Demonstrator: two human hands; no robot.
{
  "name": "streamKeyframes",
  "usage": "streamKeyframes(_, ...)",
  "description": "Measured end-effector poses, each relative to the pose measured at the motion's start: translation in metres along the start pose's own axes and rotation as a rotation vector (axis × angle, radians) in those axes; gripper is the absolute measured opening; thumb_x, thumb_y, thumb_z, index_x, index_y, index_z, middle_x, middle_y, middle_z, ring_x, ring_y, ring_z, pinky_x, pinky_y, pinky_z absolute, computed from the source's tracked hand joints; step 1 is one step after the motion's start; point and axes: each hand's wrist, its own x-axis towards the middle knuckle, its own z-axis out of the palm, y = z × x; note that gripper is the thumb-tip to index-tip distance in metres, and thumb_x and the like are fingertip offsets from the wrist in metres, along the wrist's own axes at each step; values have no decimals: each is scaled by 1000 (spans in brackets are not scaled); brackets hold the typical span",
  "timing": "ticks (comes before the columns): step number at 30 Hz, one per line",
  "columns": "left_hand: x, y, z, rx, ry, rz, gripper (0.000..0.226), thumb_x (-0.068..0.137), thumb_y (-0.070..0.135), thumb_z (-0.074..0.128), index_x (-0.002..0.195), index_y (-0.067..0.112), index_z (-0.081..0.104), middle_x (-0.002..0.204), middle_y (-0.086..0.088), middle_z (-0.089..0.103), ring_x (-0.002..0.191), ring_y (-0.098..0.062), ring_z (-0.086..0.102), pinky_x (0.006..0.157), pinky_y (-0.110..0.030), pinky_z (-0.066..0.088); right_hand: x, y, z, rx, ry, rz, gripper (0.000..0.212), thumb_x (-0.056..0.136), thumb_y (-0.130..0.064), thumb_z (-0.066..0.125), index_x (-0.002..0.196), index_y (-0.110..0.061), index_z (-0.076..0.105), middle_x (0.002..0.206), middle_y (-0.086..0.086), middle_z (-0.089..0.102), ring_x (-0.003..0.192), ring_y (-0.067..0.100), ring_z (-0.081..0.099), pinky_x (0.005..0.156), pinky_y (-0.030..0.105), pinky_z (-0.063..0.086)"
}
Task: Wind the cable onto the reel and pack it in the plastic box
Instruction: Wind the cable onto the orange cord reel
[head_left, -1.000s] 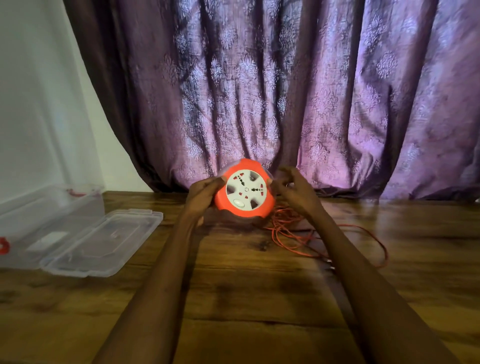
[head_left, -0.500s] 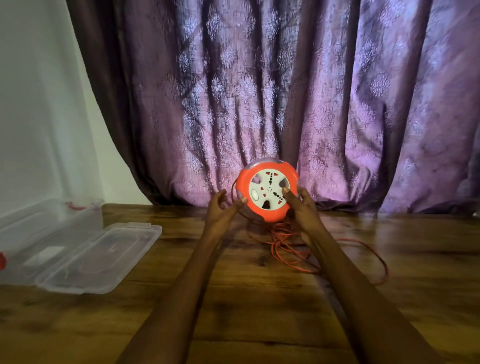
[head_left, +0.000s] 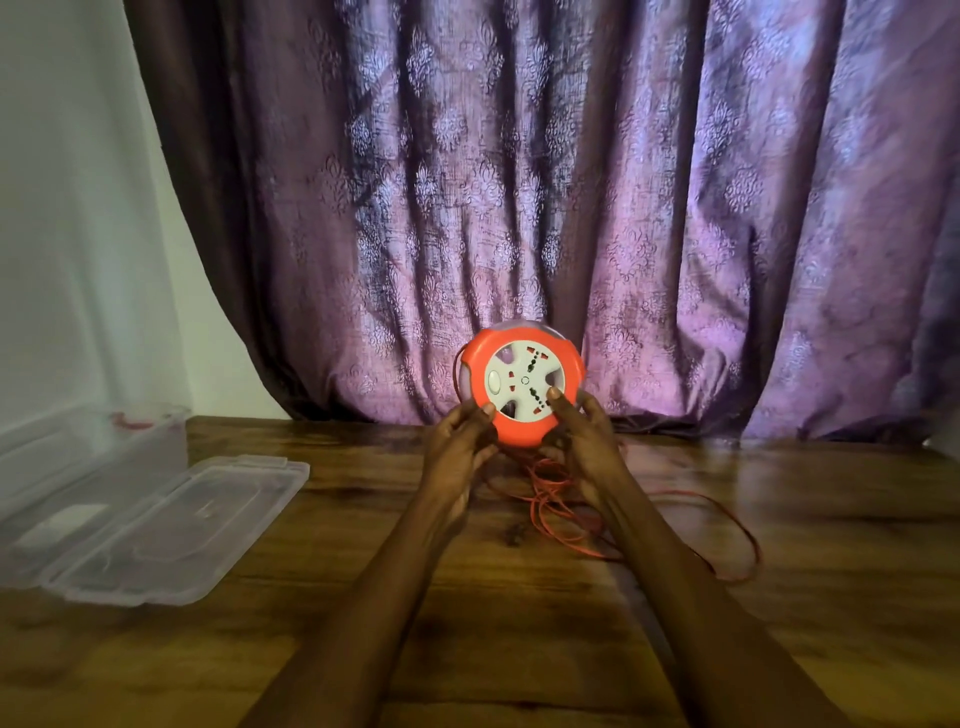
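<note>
two hands lift a round orange plastic reel (head_left: 523, 387) above a glossy, dark-grained wooden table (head_left: 519, 649), its pale socket face turned toward the camera. the left hand (head_left: 457, 447) and right hand (head_left: 584, 441) grip its lower rim, fingers curled around the edge. thin orange cable (head_left: 727, 519) trails in loose loops on the wood at right. a clear plastic box (head_left: 150, 441) and its flat lid (head_left: 176, 525) sit far left, before a patterned purple curtain (head_left: 571, 182).
</note>
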Motion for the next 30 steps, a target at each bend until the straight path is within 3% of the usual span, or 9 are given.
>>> streamKeyframes(4, 2, 2, -7, 59, 56, 16, 33, 93, 11, 63, 125, 2, 61, 117, -17, 69, 100, -24, 64, 79, -33, 54, 3, -1, -7, -592, 159, -495, 51, 89, -21, 73, 134, -21, 49, 125, -3, 53, 104, 7, 52, 86, 12, 46)
streamKeyframes(6, 3, 3, -12, 124, 83, 33, 34, 92, 12, 66, 124, 3, 61, 113, -17, 70, 97, -26, 65, 72, -30, 55, 0, -6, -11, -1067, 115, -804, 50, 92, -33, 63, 140, -27, 48, 128, -2, 53, 112, 15, 50, 94, 29, 44)
streamKeyframes(10, 5, 1, -14, 188, 125, 66, 37, 88, 6, 71, 122, 4, 57, 108, -16, 69, 89, -26, 67, 61, -29, 57, -15, -8, 2, -1624, 36, -780, 52, 92, -51, 52, 143, -41, 45, 123, 1, 58, 108, 31, 55, 85, 44, 44)
streamKeyframes(14, 1, -8, -8, 195, 87, 99, 35, 85, 1, 72, 111, 13, 52, 98, -9, 63, 72, -18, 65, 57, -29, 52, -20, -5, 7, -1737, 64, -755, 56, 94, -51, 49, 148, -42, 38, 121, 3, 62, 108, 32, 55, 85, 45, 41)
streamKeyframes(19, -2, -21, -2, 303, 32, 234, 36, 83, -1, 74, 108, 15, 53, 100, -9, 60, 86, -19, 62, 65, -25, 55, -19, -9, 7, -1570, 188, -552, 58, 84, -55, 57, 139, -42, 42, 109, 7, 71, 105, 35, 61, 87, 44, 42)
streamKeyframes(22, -3, -28, 1, 339, 45, 277, 38, 82, -4, 73, 103, 22, 55, 95, -2, 62, 82, -11, 60, 64, -17, 53, -15, -9, 14, -1082, 267, -160, 62, 76, -60, 68, 132, -37, 51, 116, 6, 71, 105, 32, 65, 89, 41, 52)
streamKeyframes(24, -2, -31, -1, 371, 47, 304, 40, 81, -5, 73, 101, 25, 56, 96, 0, 63, 86, -12, 59, 68, -16, 53, -14, -11, 20, -548, 270, 82, 47, 81, -48, 73, 117, -20, 62, 102, 9, 76, 77, 21, 70, 66, 33, 57)
streamKeyframes(26, -3, -32, -4, 384, 26, 306, 38, 82, -3, 72, 102, 24, 57, 102, -9, 65, 93, -19, 59, 78, -28, 54, -14, -11, 21, -200, 228, 320, 36, 88, -44, 67, 99, -10, 62, 72, 10, 76, 39, 11, 54, 39, 19, 43)
streamKeyframes(30, -3, -29, -7, 277, 83, 235, 33, 84, 0, 72, 110, 13, 57, 101, -17, 67, 90, -27, 62, 78, -44, 54, -12, -11, 18, -86, 102, 379, 37, 94, -47, 59, 95, -10, 60, 72, 8, 76, 34, 9, 48, 37, 15, 39)
